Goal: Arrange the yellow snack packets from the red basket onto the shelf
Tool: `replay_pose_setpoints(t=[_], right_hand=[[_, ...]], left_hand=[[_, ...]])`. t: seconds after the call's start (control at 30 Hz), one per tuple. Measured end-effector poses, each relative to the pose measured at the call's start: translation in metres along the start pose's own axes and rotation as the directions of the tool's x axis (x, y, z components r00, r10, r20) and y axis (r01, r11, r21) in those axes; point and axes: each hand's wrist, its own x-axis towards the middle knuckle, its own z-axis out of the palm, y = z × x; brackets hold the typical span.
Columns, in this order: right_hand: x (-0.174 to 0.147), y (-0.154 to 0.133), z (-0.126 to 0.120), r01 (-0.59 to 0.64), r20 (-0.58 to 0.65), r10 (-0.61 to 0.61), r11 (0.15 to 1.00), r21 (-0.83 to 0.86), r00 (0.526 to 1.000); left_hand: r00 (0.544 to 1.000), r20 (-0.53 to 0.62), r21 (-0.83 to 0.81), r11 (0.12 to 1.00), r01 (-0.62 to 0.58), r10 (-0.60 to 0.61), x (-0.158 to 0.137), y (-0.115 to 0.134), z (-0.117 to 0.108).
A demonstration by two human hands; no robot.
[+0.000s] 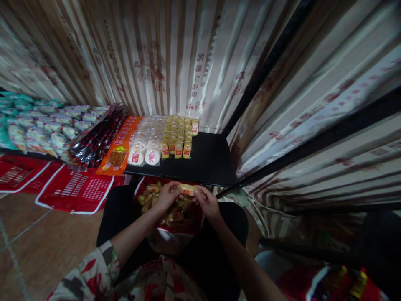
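Note:
A small yellow wrapped snack (188, 190) with a red and white label is stretched level between my two hands. My left hand (169, 195) pinches its left end, and my right hand (206, 201) pinches the right end. Directly below them, a red bag (198, 223) between my knees holds many similar yellow snack packets (175, 216). Ahead, on the black shelf (209, 161), rows of the same yellow packets (178, 140) stand close together. To their left lie round white wrapped snacks (144, 146) in clear packaging.
Left along the shelf are an orange snack packet (117, 150), dark shiny packets (94, 136), and white and green packets (56, 123). Red bags (77, 188) hang below. Printed curtains (175, 58) back the shelf; a black bar (269, 62) slants at right. Another red bag (294, 282) sits lower right.

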Motion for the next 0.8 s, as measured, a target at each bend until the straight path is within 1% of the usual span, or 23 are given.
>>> replay_pose_setpoints(t=[0.07, 0.23, 0.33, 0.43, 0.5, 0.57, 0.67, 0.73, 0.8], right_hand=[[0.003, -0.006, -0.004, -0.003, -0.018, 0.003, 1.000, -0.004, 1.000], [0.007, -0.014, -0.015, -0.026, -0.034, 0.026, 1.000, -0.007, 0.999], [0.010, -0.013, -0.018, -0.060, -0.038, 0.062, 0.997, 0.058, 0.997], [0.015, -0.012, -0.018, -0.081, -0.079, 0.098, 0.979, 0.189, 0.992], [0.020, -0.011, -0.017, -0.084, -0.110, 0.116, 0.962, 0.258, 0.987], [0.024, -0.010, -0.014, -0.070, -0.122, 0.109, 0.954, 0.293, 0.986], [0.030, -0.006, -0.010, -0.017, -0.176, 0.072, 0.955, 0.296, 0.982], [0.034, -0.003, -0.008, 0.013, -0.242, 0.054, 0.964, 0.267, 0.969], [0.041, -0.002, -0.009, 0.017, -0.277, 0.047, 0.975, 0.223, 0.960]], left_hand=[[1.000, 0.006, 0.058, 0.998, 0.000, 0.000, 0.001, -0.002, 0.005], [0.999, -0.023, 0.129, 0.991, 0.030, -0.027, 0.008, -0.001, 0.016], [0.999, 0.005, 0.158, 0.986, 0.049, -0.051, 0.015, 0.004, 0.021], [0.996, 0.003, 0.089, 0.992, 0.087, -0.087, 0.022, 0.007, 0.027], [0.992, -0.042, -0.003, 0.993, 0.121, -0.121, 0.025, 0.006, 0.035], [0.983, -0.084, -0.100, 0.983, 0.155, -0.163, 0.028, 0.003, 0.046], [0.975, -0.106, -0.211, 0.963, 0.171, -0.196, 0.031, -0.002, 0.065], [0.981, -0.102, -0.235, 0.962, 0.137, -0.164, 0.035, -0.002, 0.077], [0.990, -0.091, -0.211, 0.974, 0.087, -0.109, 0.041, -0.001, 0.086]])
